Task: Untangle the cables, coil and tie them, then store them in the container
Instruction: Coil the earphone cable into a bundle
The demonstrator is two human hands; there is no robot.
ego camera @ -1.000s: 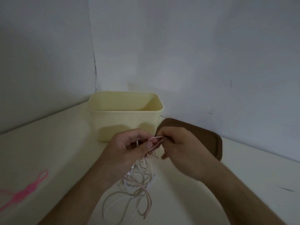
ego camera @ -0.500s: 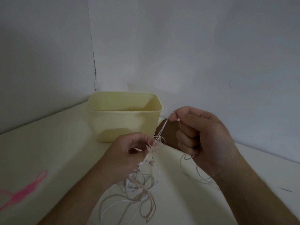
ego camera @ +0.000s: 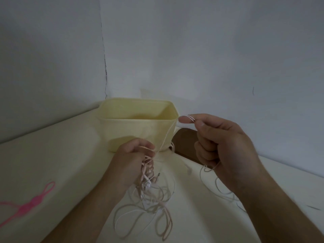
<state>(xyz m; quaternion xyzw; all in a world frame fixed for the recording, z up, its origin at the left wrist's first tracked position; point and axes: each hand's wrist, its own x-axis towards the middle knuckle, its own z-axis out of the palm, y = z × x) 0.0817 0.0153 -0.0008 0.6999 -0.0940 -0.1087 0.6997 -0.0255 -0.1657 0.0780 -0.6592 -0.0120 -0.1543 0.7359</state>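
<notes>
My left hand point(ego camera: 129, 162) grips a tangled bunch of thin white and pale pink cables point(ego camera: 150, 190) in front of the cream container point(ego camera: 133, 130). Loops of the bunch hang down onto the table. My right hand point(ego camera: 222, 146) pinches one pink strand point(ego camera: 166, 135) between thumb and forefinger, level with the container's right rim. That strand runs taut down to my left hand. A loose whitish length trails from under my right hand across the table.
A brown lid point(ego camera: 185, 144) lies flat right of the container, partly hidden by my right hand. A pink silicone tie point(ego camera: 29, 206) lies on the cream table point(ego camera: 52, 163) at the far left. Grey walls meet in a corner behind the container.
My right hand has pulled one strand up and to the right, away from my left hand. The strand has drawn out longer, and the hanging loops have shifted.
</notes>
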